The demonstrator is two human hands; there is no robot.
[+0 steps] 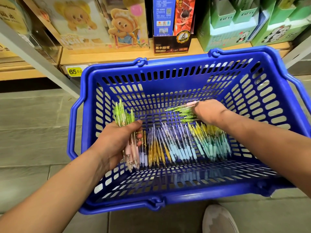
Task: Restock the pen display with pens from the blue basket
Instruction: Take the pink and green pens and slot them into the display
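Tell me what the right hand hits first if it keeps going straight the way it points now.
Likely the slotted far-left wall of the blue plastic basket. The right hand points up-left across bare basket floor, and the green-and-pink pens it grips would touch first; depth is unclear.

Right hand (pixel 208 113): fingers hidden behind its back, among green pens (pixel 183 113).
Pen bundle (pixel 133 153): mid-lengths hidden inside left hand (pixel 116 142).
Loose pens (pixel 185 145), floor of blue basket (pixel 168 64): blurred.
Shelf boxes (pixel 173 22), far: cut by top edge.
Shoe (pixel 218 219), near: cut by bottom edge.
Price tag (pixel 74 71): partly behind basket rim.
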